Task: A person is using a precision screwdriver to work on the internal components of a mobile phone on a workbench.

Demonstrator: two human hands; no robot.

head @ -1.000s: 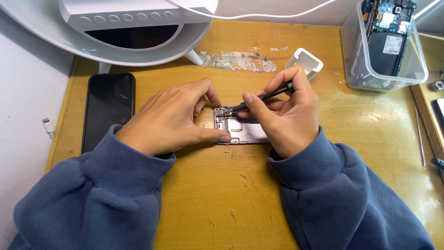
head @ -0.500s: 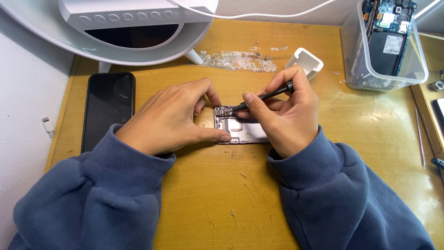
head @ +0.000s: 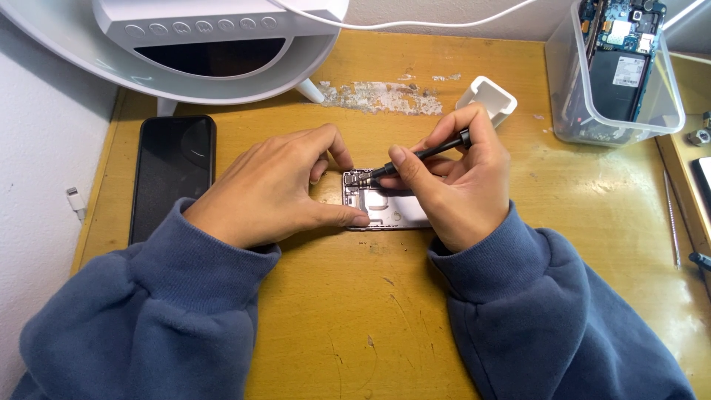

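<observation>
An opened phone body with bare metal innards lies flat on the wooden desk, mostly covered by my two hands. My left hand clamps its left end, thumb along the near edge and fingers over the far edge. My right hand holds a thin black screwdriver like a pen. The tool's tip rests on the dark upper-left corner of the phone body. Both arms wear blue sleeves.
A black phone lies screen-up at the left. A white round lamp stand sits at the back. A small white cup lies behind my right hand. A clear tub of phone parts stands at the back right. Thin tools lie at the right edge.
</observation>
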